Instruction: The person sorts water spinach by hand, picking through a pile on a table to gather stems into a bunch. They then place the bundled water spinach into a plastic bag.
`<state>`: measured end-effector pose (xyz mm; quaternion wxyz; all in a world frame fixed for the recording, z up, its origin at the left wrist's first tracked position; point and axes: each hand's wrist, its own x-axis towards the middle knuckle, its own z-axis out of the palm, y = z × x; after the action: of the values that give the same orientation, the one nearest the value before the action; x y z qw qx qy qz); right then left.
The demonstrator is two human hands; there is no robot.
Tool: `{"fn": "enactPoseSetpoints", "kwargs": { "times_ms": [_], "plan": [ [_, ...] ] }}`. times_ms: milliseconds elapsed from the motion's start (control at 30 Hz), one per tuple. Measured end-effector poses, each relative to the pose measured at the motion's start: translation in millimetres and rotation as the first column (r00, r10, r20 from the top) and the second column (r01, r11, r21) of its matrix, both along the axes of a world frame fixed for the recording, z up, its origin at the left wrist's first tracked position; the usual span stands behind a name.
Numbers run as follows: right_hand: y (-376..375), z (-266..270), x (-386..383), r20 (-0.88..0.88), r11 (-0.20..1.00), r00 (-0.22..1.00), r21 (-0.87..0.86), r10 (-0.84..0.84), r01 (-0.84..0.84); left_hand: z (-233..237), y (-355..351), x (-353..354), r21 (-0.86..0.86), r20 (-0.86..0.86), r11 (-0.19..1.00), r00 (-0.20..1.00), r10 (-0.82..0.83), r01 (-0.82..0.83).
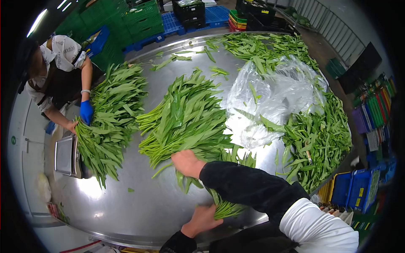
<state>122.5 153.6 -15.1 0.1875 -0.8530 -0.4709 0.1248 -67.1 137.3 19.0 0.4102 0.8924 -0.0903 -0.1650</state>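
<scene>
My right hand (188, 163), its sleeve black with white further up, reaches to the lower edge of a large pile of leafy greens (190, 114). Its fingers are closed around stems at the pile's near side. Low in the view, near the table's front edge, my left hand (203, 220) is wrapped round the cut stems of a smaller bunch of greens (228, 207). My right forearm partly hides that bunch. The large pile lies on the metal table (147, 202) with its pale stems pointing left.
Clear plastic bags (274, 97) lie right of the pile, with loose greens (316, 147) along the right edge. At left, a co-worker with a blue glove (86, 111) holds greens beside a scale (64, 155). Green crates (143, 21) stand behind.
</scene>
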Motion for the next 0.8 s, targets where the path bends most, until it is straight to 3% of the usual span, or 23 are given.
{"fn": "enactPoseSetpoints", "kwargs": {
  "times_ms": [233,300,367,400,433,500,567,600,633,667,733,767,800],
  "plan": [
    [-4.2,3.0,3.1,-0.043,0.999,0.998,-0.008,0.044,-0.045,3.2,11.7,2.9,0.023,-0.058,0.998,0.997,-0.053,0.054],
    [-7.3,36.8,-2.5,-0.166,0.994,0.981,-0.001,0.103,-0.105,1.7,26.2,3.7,0.026,-0.053,0.995,0.994,-0.095,0.097],
    [-23.4,78.8,11.0,-0.330,0.911,0.873,0.327,0.360,-0.252,10.6,49.1,2.4,0.018,-0.059,0.992,0.991,-0.123,0.124],
    [-36.1,129.2,29.1,-0.494,0.895,0.751,0.316,0.439,-0.315,30.0,67.1,5.8,-0.022,0.022,0.994,0.994,-0.110,0.110],
    [-51.4,169.2,43.4,-0.758,0.942,0.560,0.262,0.335,-0.209,42.3,84.3,12.0,-0.059,0.103,0.994,0.991,-0.089,0.096],
    [-79.6,202.9,74.3,-0.818,0.974,0.538,0.228,0.203,-0.021,45.7,112.4,33.7,-0.183,0.081,0.978,0.993,-0.086,0.099],
    [-99.1,184.1,111.8,-0.790,0.961,0.588,0.266,0.172,0.077,21.6,138.4,36.8,0.147,0.038,0.989,0.999,-0.022,0.016],
    [-104.7,179.6,123.5,-0.616,0.983,0.787,0.128,-0.025,0.131,11.5,148.1,41.2,0.143,0.041,0.990,0.999,-0.006,0.000],
    [-107.8,163.4,133.0,-0.103,0.995,0.992,0.060,-0.078,0.085,2.9,157.0,48.1,0.254,0.159,0.967,0.987,-0.017,-0.025],
    [-104.1,153.4,134.6,-0.103,0.995,0.992,0.057,-0.070,0.076,-1.2,162.0,54.3,0.360,0.268,0.931,0.962,-0.044,-0.057],
    [-100.7,134.7,127.9,-0.244,0.983,0.966,0.141,-0.084,0.121,16.5,158.7,60.9,0.329,0.282,0.940,0.959,-0.007,-0.090],
    [-92.1,125.6,121.8,-0.244,0.977,0.970,0.203,-0.019,0.070,29.3,157.8,64.4,0.302,0.298,0.946,0.954,0.024,-0.118],
    [-81.3,114.6,113.4,-0.128,0.950,0.991,0.313,0.028,0.014,42.2,158.6,67.2,0.302,0.292,0.947,0.956,0.019,-0.111]
  ]
}}
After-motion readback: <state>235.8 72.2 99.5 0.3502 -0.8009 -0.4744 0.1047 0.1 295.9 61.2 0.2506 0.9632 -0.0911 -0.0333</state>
